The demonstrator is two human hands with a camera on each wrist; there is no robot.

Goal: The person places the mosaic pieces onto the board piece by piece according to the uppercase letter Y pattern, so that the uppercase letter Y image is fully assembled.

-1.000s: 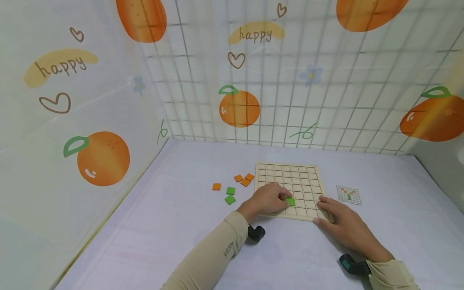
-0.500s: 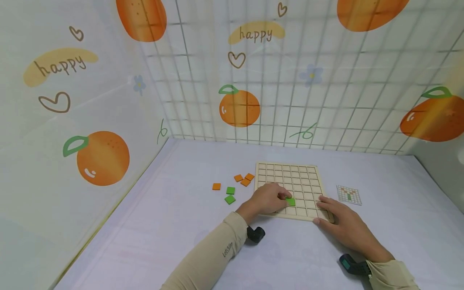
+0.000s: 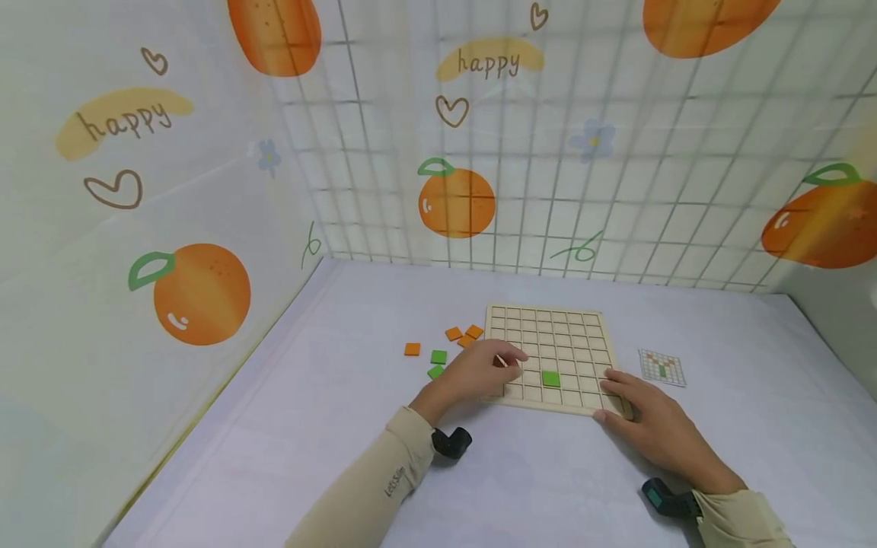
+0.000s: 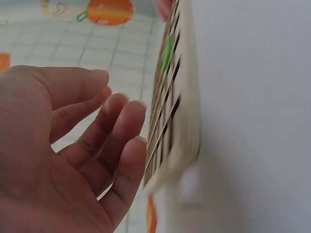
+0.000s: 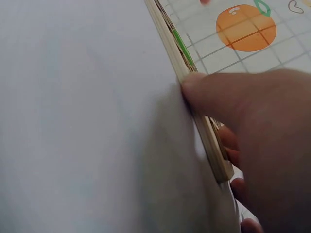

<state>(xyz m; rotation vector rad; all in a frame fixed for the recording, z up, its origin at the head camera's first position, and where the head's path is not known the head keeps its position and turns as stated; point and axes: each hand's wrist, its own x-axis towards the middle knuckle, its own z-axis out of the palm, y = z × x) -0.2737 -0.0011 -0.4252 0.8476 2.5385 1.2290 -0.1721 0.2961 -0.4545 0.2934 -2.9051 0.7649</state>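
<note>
A green square tile (image 3: 551, 379) lies on the wooden grid board (image 3: 544, 310), toward its front. Left of that tile my left hand (image 3: 476, 369) hovers over the board's left side, fingers loosely bent and holding nothing; the left wrist view shows a gap between thumb and fingertips. My right hand (image 3: 647, 411) rests at the board's front right corner. Its thumb (image 5: 199, 87) presses the front edge, while the other fingers lie over the right border.
Left of the board lie several orange tiles (image 3: 412, 349) and two loose green tiles (image 3: 438, 357), one partly behind the left hand. A small pattern card (image 3: 662, 367) with a coloured grid lies to the right. Printed curtains (image 3: 370, 190) enclose the white table (image 3: 329, 335).
My left hand has let go of the green tile and drawn back to the left, leaving the tile on the board. The right hand has stayed at the corner.
</note>
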